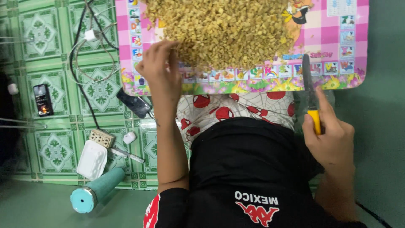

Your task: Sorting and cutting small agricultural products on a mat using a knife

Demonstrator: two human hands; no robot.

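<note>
The left hand (pixel 159 63) rested with fingers curled, fingertips touching the near edge of a heap of small yellow chopped pieces (pixel 223 29). The right hand (pixel 331 135) gripped a yellow-handled knife (pixel 311 90), its blade pointing away toward the heap. The heap lay on a pink patterned tray (pixel 337 46), nearer the left hand.

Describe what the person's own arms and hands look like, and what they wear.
Both are bare: the left hand and right hand show no gloves, rings or watch that can be made out. The left forearm is uncovered; at the upper arm sits a short black sleeve with red and white print.
</note>
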